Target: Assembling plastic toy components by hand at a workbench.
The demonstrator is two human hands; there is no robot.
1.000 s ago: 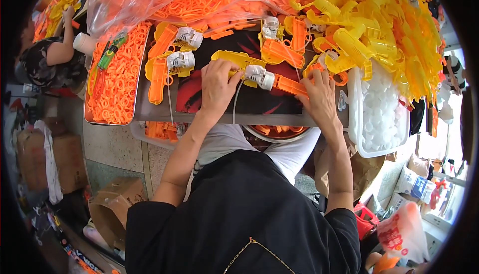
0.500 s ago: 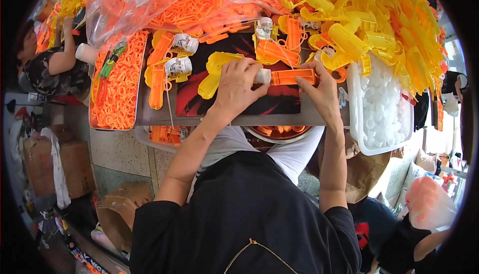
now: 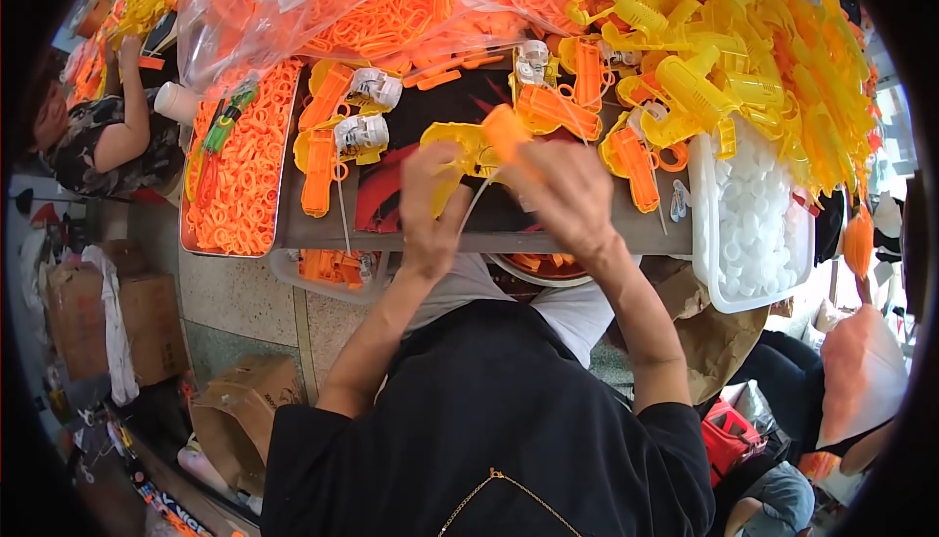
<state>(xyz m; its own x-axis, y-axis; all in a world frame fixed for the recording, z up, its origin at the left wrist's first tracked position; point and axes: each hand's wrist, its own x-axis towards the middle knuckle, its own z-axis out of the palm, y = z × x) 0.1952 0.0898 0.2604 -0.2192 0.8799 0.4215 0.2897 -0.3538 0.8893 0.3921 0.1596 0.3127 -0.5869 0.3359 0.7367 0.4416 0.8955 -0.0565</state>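
Observation:
Over the dark red-and-black mat, my right hand (image 3: 567, 200) grips an orange plastic block (image 3: 507, 134), held raised and tilted; motion blurs both. A thin whitish tube (image 3: 477, 200) curves down below it. My left hand (image 3: 428, 229) is at the left side of a yellow plastic shell half (image 3: 452, 134), its fingers too smeared to tell if they grip it. Left of the mat lie two part-built toys (image 3: 318, 170) of yellow shell, orange block and white mechanism. Similar assemblies (image 3: 558, 102) lie behind my right hand, and another (image 3: 631, 160) sits to its right.
A tray of small orange rings (image 3: 233, 200) stands at the left, with a white cup (image 3: 176, 104) beside it. At the right is a tub of white caps (image 3: 751, 234). Clear plastic (image 3: 235, 9) covers orange parts at the back; yellow shells (image 3: 724, 58) heap up back right.
My right hand has carried the orange block leftward and tipped it up toward the yellow shell. My left hand has left the white piece at its end and moved left and nearer to me.

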